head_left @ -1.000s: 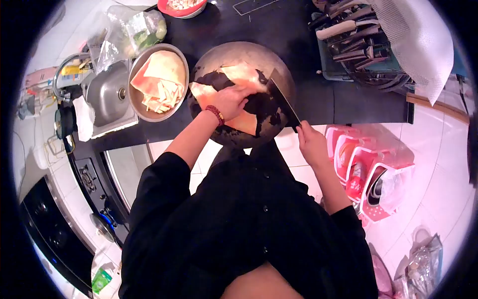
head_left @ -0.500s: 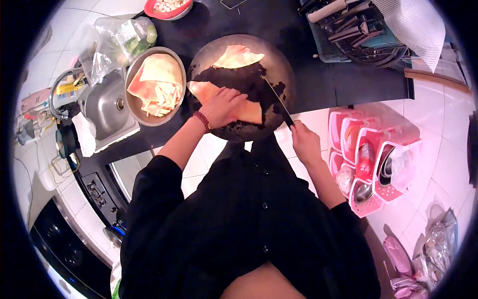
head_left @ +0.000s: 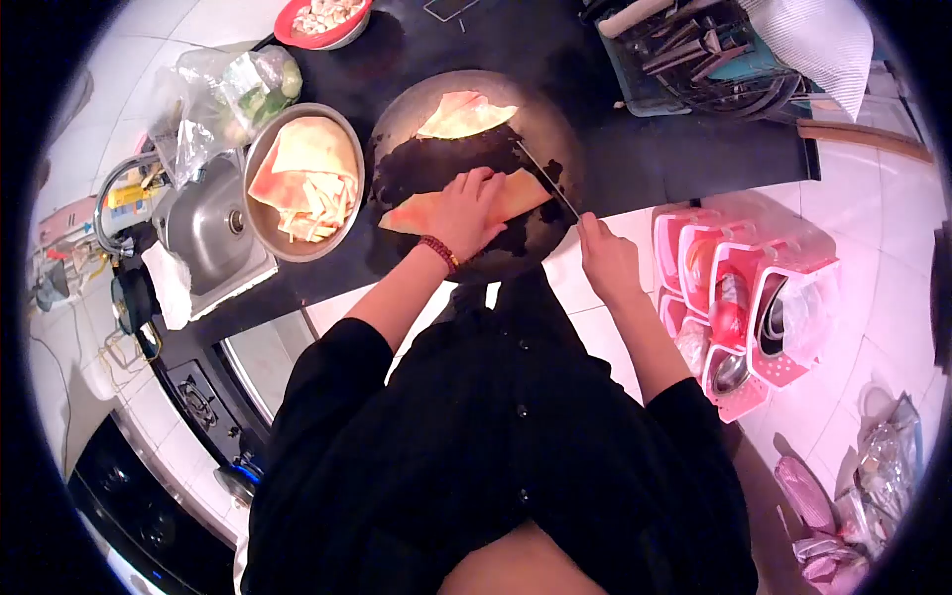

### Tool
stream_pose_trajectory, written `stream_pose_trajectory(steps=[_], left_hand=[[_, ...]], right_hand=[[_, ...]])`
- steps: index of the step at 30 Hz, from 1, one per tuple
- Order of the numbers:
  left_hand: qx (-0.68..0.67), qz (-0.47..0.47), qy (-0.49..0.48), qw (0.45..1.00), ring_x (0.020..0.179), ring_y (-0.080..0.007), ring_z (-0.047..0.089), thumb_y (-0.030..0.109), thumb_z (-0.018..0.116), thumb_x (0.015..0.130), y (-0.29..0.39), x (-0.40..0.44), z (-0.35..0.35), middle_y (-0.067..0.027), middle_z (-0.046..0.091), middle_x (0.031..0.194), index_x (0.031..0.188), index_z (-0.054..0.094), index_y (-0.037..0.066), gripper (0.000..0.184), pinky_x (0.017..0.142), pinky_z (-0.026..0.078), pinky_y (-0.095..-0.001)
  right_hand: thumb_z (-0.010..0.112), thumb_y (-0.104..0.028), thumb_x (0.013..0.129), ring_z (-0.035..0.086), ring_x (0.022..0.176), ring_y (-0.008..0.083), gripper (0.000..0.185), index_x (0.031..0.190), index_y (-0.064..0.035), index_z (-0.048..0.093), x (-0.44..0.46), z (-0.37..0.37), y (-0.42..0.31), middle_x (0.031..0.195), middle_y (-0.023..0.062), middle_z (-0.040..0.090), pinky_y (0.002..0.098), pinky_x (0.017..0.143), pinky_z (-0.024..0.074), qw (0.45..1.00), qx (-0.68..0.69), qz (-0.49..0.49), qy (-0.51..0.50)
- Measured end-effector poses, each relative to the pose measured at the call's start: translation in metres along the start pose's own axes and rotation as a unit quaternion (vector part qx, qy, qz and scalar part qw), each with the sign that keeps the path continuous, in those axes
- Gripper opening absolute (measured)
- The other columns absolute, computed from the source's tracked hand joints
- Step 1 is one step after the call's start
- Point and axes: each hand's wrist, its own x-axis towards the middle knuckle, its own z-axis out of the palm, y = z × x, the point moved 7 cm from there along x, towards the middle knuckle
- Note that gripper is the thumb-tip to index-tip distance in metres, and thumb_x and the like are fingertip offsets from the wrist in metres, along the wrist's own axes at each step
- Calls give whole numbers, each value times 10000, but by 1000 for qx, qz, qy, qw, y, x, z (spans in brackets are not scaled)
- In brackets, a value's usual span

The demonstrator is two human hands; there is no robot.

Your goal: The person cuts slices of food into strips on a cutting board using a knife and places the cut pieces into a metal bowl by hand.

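Observation:
My left hand [head_left: 470, 210] lies over a flat pale-orange slab of food [head_left: 523, 194], holding it down on a round cutting board [head_left: 416, 104]; I cannot tell its exact kind. My right hand [head_left: 605, 260] is closed round the handle of a knife [head_left: 547, 178]. The blade slants up and left across the slab's right end; whether it touches is unclear. Farther back on the board rests a second pale piece [head_left: 466, 115]. Dark wet patches cover much of the board's surface.
Left of the board, a metal bowl [head_left: 255, 213] holds similar slabs and cut strips. Beyond it are a sink [head_left: 203, 223], a plastic bag of green vegetables [head_left: 248, 89] and a red bowl [head_left: 288, 28]. A utensil rack [head_left: 635, 89] stands right; pink baskets [head_left: 744, 297] sit below.
The slab under my left hand has turned, its right end now higher and farther right. My left hand has moved right with it. The knife has shifted slightly up and left.

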Motion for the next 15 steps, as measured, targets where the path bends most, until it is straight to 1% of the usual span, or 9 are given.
stream_pose_trajectory(steps=[1,2,3,5,6,8,11,15], left_hand=[[29,37,53,997,1228,-303,488,342,784,750,8,-2,-7,-87,512,1286,1324,528,91,677,1037,421,-400],[57,85,58,993,1265,-300,476,286,730,803,18,-3,-7,-89,521,1303,1285,557,68,557,1064,403,-397],[55,85,58,993,1265,-300,476,286,730,803,20,1,0,-89,521,1303,1285,557,68,557,1064,403,-397],[-6,146,-15,989,1270,-296,487,183,675,831,27,9,26,-86,531,1324,1283,585,90,470,1089,407,-398],[-6,145,-15,989,1270,-296,487,183,675,831,28,12,25,-86,531,1324,1283,585,90,470,1089,407,-398],[41,159,-66,984,1277,-293,487,116,592,851,30,17,32,-95,530,1332,1291,596,98,441,1088,413,-400],[39,150,-88,984,1284,-297,485,94,553,847,31,18,26,-98,531,1342,1302,599,115,458,1080,421,-401],[28,164,-70,984,1272,-297,490,85,552,845,32,16,21,-93,538,1322,1303,594,123,461,1064,436,-399]], right_hand=[[519,-171,968,662,632,363,125,1023,-78,454,-1,-1,1,871,158,649,451,544,536,1000,-2,3,0],[508,-186,984,658,630,368,121,1033,-83,468,-1,-3,0,860,157,657,461,552,530,1000,2,-4,8],[497,-201,1001,653,628,373,123,1042,-87,481,-2,-5,-3,849,156,664,471,559,524,1000,7,-11,14],[502,-186,993,655,631,362,113,1050,-89,486,-5,-14,-13,845,147,661,460,555,522,999,19,-17,28],[508,-170,985,657,634,351,108,1057,-91,491,-4,-18,-18,842,139,657,450,550,520,998,32,-23,43],[515,-162,977,660,639,339,113,1063,-91,494,-2,-17,-27,842,129,652,442,548,520,998,31,-34,45],[528,-140,959,667,650,312,117,1057,-87,493,0,-13,-29,846,110,637,432,549,521,999,19,-39,33],[512,-124,959,663,646,323,92,1036,-83,482,3,-8,-27,834,118,627,441,552,523,999,22,-40,29]])
